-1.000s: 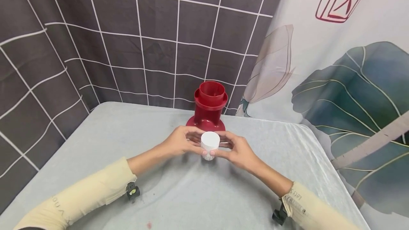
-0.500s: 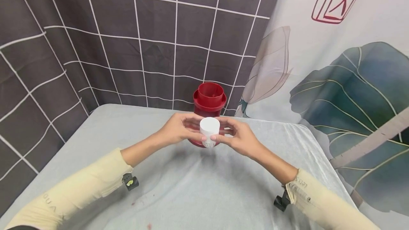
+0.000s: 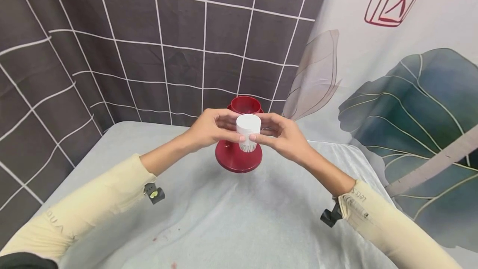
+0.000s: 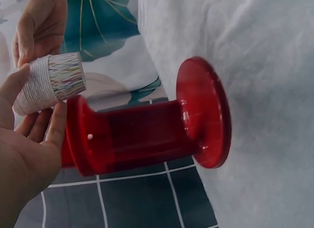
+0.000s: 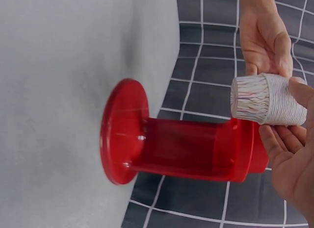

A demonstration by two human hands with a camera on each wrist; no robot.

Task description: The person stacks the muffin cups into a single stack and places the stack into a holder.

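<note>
Between my two hands hangs a stack of nested white paper cups [image 3: 248,128], upright, with ridged rims above and thin coloured lines on the lowest cup [image 4: 67,76]. My left hand [image 3: 209,130] grips its left side with thumb and fingers. From the right, my right hand [image 3: 285,135] grips the other side, both thumbs near each other at the front. Just behind stands a red plastic holder [image 3: 239,160] with a round base, a cut-out column and a tube-like top. In the head view the hands and cups hide much of its column; the right wrist view shows the column [image 5: 181,147] whole.
The holder's base rests on a table with a pale grey cloth [image 3: 201,219]. A dark grid-patterned curtain [image 3: 130,49] hangs behind and at the left. On the right hangs a white cloth with large leaf prints [image 3: 410,107].
Both hands have raised the stack of cups from near the table, in front of the holder's base, up to just below the holder's top. The holder has stayed on the table.
</note>
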